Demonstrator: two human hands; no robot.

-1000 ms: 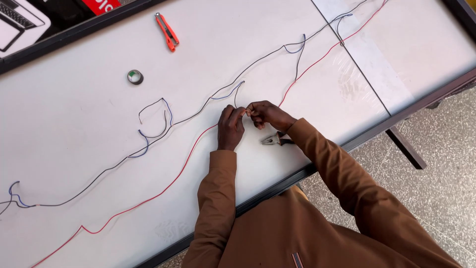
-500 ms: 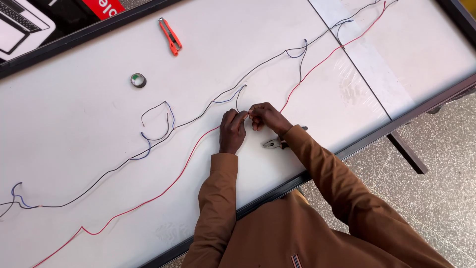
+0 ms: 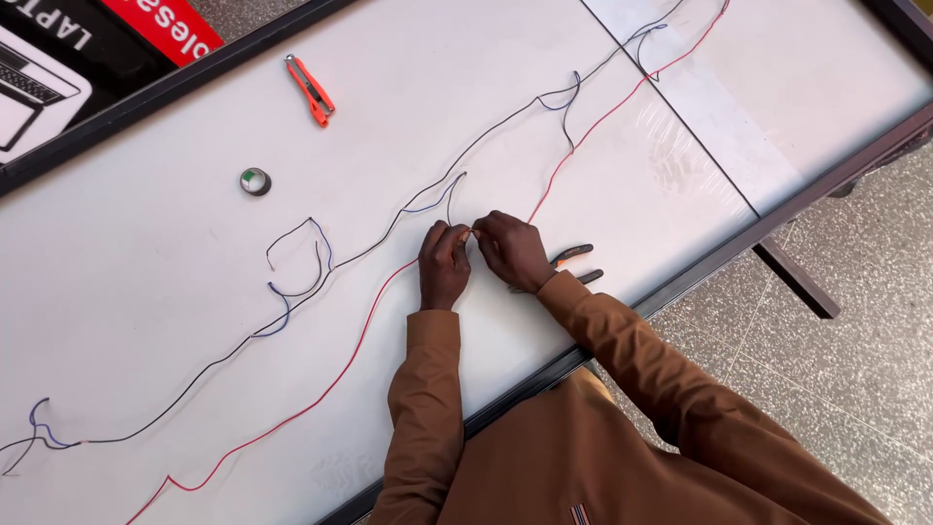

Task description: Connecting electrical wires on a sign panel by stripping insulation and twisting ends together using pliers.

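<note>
My left hand [image 3: 443, 264] and my right hand [image 3: 512, 250] meet over a long red wire [image 3: 321, 394] that runs across the white table [image 3: 146, 301]. Both pinch the wire between fingertips at the same spot, almost touching each other. A dark blue-black wire [image 3: 389, 231] runs roughly parallel just above the hands, with loops and short branch ends. Pliers [image 3: 575, 261] with dark and orange handles lie on the table right behind my right wrist.
An orange utility cutter [image 3: 311, 90] lies at the far side of the table. A small roll of tape [image 3: 256, 181] sits left of centre. A dark frame edges the table [image 3: 680, 282]; a speckled floor [image 3: 855, 321] lies to the right.
The hands stay together on the red wire with only small finger movement. The view has shifted slightly, so everything sits a little lower and to the right.
</note>
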